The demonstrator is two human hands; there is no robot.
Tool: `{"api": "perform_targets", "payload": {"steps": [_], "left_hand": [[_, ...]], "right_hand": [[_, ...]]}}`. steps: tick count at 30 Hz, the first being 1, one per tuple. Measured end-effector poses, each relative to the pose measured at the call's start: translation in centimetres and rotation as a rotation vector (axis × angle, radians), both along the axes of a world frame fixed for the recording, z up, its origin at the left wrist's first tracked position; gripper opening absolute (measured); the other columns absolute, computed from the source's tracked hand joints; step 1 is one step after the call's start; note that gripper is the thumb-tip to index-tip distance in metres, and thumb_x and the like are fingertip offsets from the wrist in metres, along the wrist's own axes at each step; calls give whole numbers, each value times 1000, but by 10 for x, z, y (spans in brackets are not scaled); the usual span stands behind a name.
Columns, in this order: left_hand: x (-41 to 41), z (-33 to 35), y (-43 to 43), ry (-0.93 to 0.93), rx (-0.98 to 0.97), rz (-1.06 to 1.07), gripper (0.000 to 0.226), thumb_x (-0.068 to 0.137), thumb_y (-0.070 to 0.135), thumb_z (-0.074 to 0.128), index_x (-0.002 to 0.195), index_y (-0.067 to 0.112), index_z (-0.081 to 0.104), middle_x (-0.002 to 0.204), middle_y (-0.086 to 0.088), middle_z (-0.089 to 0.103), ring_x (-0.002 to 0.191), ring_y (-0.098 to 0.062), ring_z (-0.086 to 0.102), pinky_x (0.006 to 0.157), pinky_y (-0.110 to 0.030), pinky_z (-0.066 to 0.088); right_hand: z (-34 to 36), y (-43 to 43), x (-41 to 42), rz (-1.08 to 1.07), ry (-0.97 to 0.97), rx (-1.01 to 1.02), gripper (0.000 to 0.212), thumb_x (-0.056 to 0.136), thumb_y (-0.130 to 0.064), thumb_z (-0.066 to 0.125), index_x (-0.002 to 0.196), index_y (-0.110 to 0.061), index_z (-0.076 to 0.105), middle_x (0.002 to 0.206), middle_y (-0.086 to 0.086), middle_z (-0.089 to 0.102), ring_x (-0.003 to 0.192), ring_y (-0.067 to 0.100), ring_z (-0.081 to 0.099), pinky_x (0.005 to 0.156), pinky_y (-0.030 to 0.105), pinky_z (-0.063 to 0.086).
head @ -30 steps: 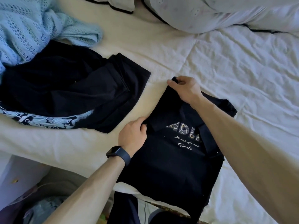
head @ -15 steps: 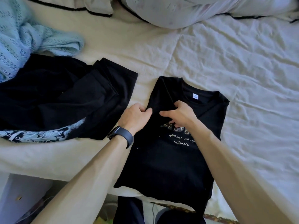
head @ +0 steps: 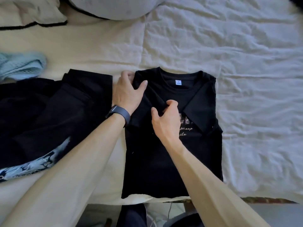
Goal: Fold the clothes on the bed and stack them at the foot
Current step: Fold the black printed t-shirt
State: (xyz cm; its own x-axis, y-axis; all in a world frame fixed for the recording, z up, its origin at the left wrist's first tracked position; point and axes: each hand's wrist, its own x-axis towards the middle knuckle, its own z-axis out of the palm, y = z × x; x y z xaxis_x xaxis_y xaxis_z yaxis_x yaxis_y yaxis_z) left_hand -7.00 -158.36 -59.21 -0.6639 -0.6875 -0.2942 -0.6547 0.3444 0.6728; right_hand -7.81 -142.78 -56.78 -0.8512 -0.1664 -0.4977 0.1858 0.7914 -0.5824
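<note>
A black T-shirt (head: 164,169) with pale lettering lies flat, collar away from me, near the bed's front edge. Both its sleeves are folded inward over the chest. My left hand (head: 127,92), with a dark watch on the wrist, grips the shirt's left shoulder corner between thumb and fingers. My right hand (head: 166,122) pinches the end of the left sleeve at mid-chest and hides part of the lettering. To the left sits a heap of black clothes (head: 54,112) with a pale blue printed edge. A light blue knit (head: 21,66) lies behind that heap.
The white quilted bedcover (head: 229,54) stretches wide to the right and behind the shirt. Pillows (head: 111,7) lie at the far edge. The bed's front edge (head: 155,199) runs just below the shirt's hem, with floor and my legs beneath it.
My left hand moved from the shirt's left side up to its shoulder corner. My right hand left the collar corner, came down to mid-chest and now pinches the sleeve end. The view shifted right.
</note>
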Motion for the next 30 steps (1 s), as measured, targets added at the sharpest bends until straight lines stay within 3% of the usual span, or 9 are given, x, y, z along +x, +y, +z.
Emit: {"api": "perform_targets", "payload": {"steps": [3,7,10,12,14,17,20,26,30], "left_hand": [[44,8,39,-31,-430,-303,69,94,51,51,151,17,37,153,-10,38,139,-29,38,113,-47,32],[93,1,84,-187,-470,-804,75,96,63,32,161,30,15,169,1,4,156,-23,4,123,-54,4],[97,-14,91,-317,-421,-880,75,97,67,21,160,37,-5,168,8,-14,155,-19,-13,123,-51,-7],[96,-18,92,-333,-439,-851,73,96,68,17,158,39,-9,167,9,-15,154,-19,-14,123,-51,-8],[99,-15,95,-309,-452,-812,72,96,66,18,159,39,-3,169,7,-8,155,-21,-8,123,-53,-4],[122,-3,108,-279,-427,-650,70,98,59,33,160,35,10,169,1,4,155,-25,3,123,-55,7],[170,15,136,-261,-330,-345,75,95,49,54,159,22,25,164,-10,21,149,-31,25,118,-51,24],[256,37,198,-184,276,291,45,91,39,69,128,28,46,117,12,59,114,-18,59,84,-24,45],[284,30,212,-306,433,354,41,95,49,61,121,17,64,115,3,68,110,-26,63,88,-36,49]], "right_hand": [[7,19,20,26,214,7,55,96,-37,63,143,-15,43,142,3,47,123,20,51,96,33,45],[6,72,23,165,557,227,64,98,-36,60,153,-13,39,165,14,25,150,32,27,118,48,29],[-7,111,6,349,293,397,76,103,-55,37,164,-28,1,171,5,-14,157,25,-11,125,56,2],[-16,132,-8,506,82,396,75,103,-61,26,162,-33,-11,169,0,-22,156,21,-20,125,58,-1],[-16,148,-17,531,83,300,74,103,-60,29,163,-31,-3,171,0,-11,157,19,-10,127,51,4],[-5,173,-8,296,205,170,73,103,-55,41,163,-22,18,171,2,13,156,19,10,126,38,11],[6,213,25,29,85,213,74,99,-50,52,159,-14,27,164,8,28,151,26,23,124,42,20],[11,298,93,-244,-143,148,45,87,-48,72,117,-19,57,112,2,65,100,21,64,85,41,52],[-1,333,108,-312,-380,10,31,87,-44,77,103,-19,67,100,2,73,84,18,67,73,38,53]]}}
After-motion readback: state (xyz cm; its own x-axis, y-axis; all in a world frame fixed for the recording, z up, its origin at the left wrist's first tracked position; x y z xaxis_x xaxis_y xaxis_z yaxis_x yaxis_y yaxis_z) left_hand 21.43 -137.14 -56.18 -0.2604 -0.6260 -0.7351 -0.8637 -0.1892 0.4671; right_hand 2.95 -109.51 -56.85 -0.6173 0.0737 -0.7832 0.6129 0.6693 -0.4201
